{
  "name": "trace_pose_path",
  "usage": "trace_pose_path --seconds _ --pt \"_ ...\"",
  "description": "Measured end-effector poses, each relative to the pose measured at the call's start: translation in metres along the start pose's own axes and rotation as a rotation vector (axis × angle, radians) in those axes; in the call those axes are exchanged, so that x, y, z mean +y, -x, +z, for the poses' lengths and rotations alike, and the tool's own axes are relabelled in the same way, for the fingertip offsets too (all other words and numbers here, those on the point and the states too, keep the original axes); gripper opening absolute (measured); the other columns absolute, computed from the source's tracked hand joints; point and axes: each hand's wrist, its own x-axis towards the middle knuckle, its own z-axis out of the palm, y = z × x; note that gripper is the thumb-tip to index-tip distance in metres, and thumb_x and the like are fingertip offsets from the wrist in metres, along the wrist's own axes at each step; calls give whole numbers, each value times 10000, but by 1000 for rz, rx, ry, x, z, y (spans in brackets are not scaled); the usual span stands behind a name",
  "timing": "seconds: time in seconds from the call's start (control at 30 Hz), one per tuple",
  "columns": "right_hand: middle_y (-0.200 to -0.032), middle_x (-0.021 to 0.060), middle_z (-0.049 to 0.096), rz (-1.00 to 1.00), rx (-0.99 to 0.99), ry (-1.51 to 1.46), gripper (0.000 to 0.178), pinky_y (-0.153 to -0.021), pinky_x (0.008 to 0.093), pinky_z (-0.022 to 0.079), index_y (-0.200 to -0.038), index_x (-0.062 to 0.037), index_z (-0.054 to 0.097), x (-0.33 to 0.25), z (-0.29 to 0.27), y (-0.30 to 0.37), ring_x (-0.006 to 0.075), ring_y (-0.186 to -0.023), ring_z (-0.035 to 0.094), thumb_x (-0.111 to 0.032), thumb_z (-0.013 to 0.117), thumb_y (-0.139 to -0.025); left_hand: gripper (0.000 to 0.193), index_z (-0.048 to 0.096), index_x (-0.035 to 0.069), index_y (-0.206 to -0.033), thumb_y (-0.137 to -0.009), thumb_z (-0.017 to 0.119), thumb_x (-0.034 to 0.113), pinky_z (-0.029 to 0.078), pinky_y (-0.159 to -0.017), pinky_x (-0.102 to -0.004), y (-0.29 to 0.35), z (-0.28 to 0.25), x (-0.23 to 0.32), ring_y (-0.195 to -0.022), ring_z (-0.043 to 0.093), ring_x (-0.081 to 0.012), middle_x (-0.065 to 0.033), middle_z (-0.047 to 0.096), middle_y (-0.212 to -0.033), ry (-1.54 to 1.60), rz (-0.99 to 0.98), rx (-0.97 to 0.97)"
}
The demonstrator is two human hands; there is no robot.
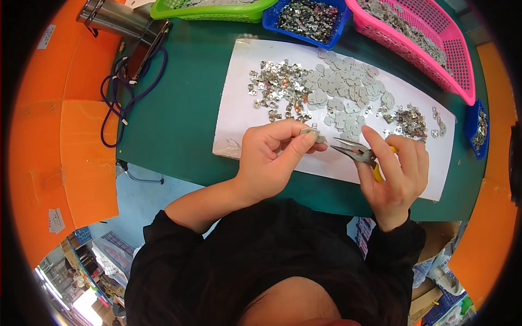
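Grey and flat, a small piece [310, 132] is pinched between the thumb and fingers of the left hand [272, 157], over a white board [231, 122]; part of it is hidden by the fingertips. Pliers [365, 155] with yellow handles are held in the right hand [399, 171], their jaws parted and pointed toward the small piece, near it but apart. On the board, 3 heaps are spread: shiny metal clips [280, 84] at left, grey plates [348, 81] in the middle, small darker parts [410, 122] at right. Beyond it, on a green table [179, 125], parts are held in a green basket [217, 14], a blue tray [341, 33] and a pink basket [416, 70]
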Motion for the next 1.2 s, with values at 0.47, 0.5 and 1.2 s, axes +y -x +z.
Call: trace_pose_path --seconds 0.47,0.5,1.2 --pt "-752 -10 459 -280 -91 251 430 -542 305 334 -1049 -154 751 3 -22 -21 169 -636 431 -207 776 -623 219 664 -48 -949 -987 582 151 549 -746 -277 3 6 11 -790 664 -137 -91 687 -859 274 -325 -6" --pt "-753 -8 471 -319 -97 288 481 -549 304 349 -1059 -153 754 3 -25 -24 172 -634 439 -171 794 -580 227 664 -44 -942 -987 584 163 551 -741 -281 3 7 13 -783 664 -142 -89 683 -856 316 -384 -2" --pt "-703 69 587 548 -690 -952 228 -537 268 364 -880 22 670 10 -14 -11 128 -583 494 -180 763 -835 21 661 5 -874 -873 654 25 471 -601 -298 -7 3 -1 -670 626 -222 -97 657 -768 -489 361 -56"
